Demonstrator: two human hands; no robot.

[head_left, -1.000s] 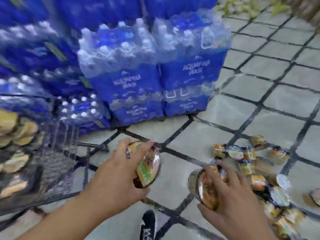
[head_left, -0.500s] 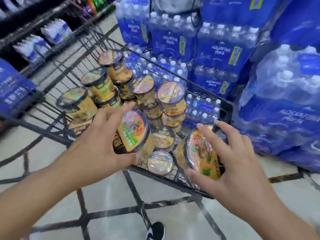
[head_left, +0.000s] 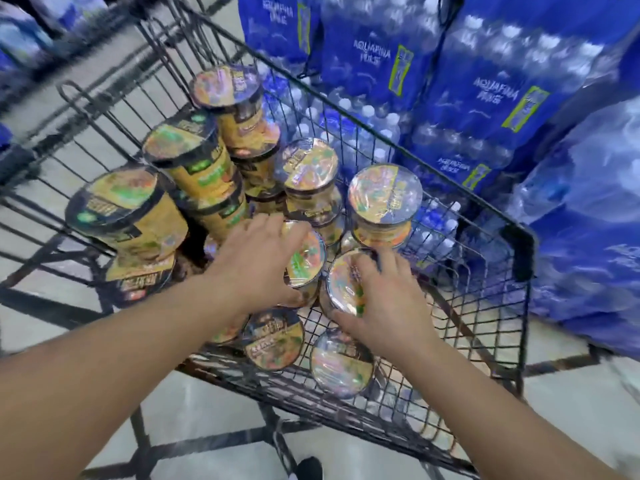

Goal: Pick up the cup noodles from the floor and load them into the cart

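Note:
Both my hands are inside the black wire cart (head_left: 519,268). My left hand (head_left: 252,261) grips a cup of noodles (head_left: 306,261) with a green and orange lid, held low among the others. Beside it my right hand (head_left: 381,306) grips a second cup (head_left: 343,282) by its rim. Several yellow cups with foil lids stand stacked in the cart, the tallest stacks (head_left: 225,91) at the back left. Two more cups (head_left: 273,337) lie near the cart's front wall, below my hands.
Stacks of blue shrink-wrapped water bottle packs (head_left: 485,98) rise right behind and to the right of the cart. Grey floor tiles with dark joints (head_left: 207,441) lie under it. My shoe (head_left: 308,467) shows at the bottom edge.
My view swung from the cups on the floor to the cart. Both hands carried their cups over the cart's front wall and lowered them in among the stacked cups.

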